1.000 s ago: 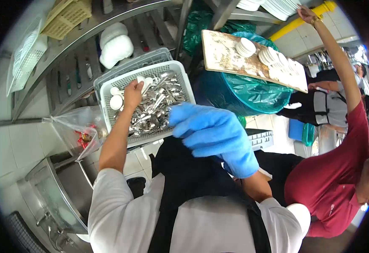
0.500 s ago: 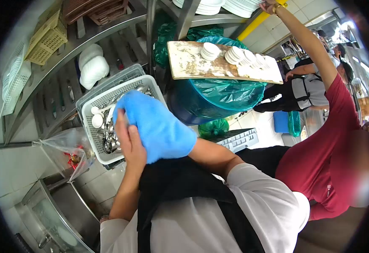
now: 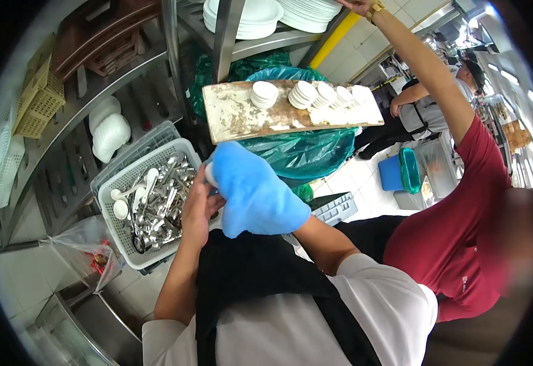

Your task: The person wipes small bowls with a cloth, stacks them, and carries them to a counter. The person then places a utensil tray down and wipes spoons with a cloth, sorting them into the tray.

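Observation:
A blue cloth (image 3: 257,195) covers my right hand, so its fingers are hidden; only the forearm emerges below. My left hand (image 3: 198,210) is beside the cloth, its fingers bent around the edge of a small white dish (image 3: 210,174). Most of that dish is behind the cloth, which presses against it. To the left of my hands is a light grey plastic basket (image 3: 117,241) full of metal cutlery (image 3: 166,204) and several white spoons (image 3: 150,180).
Stacks of small white dishes (image 3: 303,94) stand on a worn board (image 3: 236,116) over a bin lined with green plastic (image 3: 303,152). White plates (image 3: 306,15) fill a shelf above. A person in a red shirt (image 3: 437,226) reaches up on my right. A metal rack (image 3: 96,100) is at left.
My view has swung right, so the surroundings sit further left. The cloth and both hands have moved away from the cutlery basket, uncovering more of it. My left fingers have curled more.

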Action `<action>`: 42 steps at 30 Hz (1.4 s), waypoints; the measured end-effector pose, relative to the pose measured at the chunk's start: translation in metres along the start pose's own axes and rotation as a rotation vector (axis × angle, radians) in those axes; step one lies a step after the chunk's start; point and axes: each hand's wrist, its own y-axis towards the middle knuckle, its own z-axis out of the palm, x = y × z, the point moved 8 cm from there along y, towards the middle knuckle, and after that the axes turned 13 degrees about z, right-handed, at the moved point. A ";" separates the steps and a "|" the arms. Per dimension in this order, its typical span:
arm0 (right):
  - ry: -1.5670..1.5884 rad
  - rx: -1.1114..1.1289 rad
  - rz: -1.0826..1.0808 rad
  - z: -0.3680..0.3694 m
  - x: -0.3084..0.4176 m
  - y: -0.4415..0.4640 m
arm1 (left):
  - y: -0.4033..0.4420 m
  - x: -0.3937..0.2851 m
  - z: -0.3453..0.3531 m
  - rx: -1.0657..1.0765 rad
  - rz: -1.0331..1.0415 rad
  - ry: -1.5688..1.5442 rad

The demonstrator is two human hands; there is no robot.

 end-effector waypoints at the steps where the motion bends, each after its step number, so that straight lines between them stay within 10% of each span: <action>1: -0.011 -0.031 0.047 -0.004 -0.012 -0.003 | 0.006 0.005 0.007 0.051 -0.048 0.079; 12: -0.069 -0.069 0.150 -0.022 -0.035 -0.013 | 0.031 0.019 0.042 0.095 -0.027 0.100; 22: 0.804 -0.507 0.531 -0.122 -0.102 -0.053 | 0.191 0.054 0.045 0.006 0.133 0.642; 26: 0.483 -0.603 0.469 -0.156 -0.145 -0.057 | 0.268 0.086 0.045 0.035 0.256 0.991; 31: 0.259 -0.579 0.310 -0.155 -0.172 -0.042 | 0.276 0.118 0.062 0.058 -0.041 0.797; 36: -0.534 -0.373 0.336 -0.129 -0.168 0.020 | 0.276 0.125 0.070 0.120 -0.038 0.832; 42: -0.736 -0.240 0.352 -0.088 -0.177 0.086 | 0.221 0.087 0.034 -0.124 0.062 0.721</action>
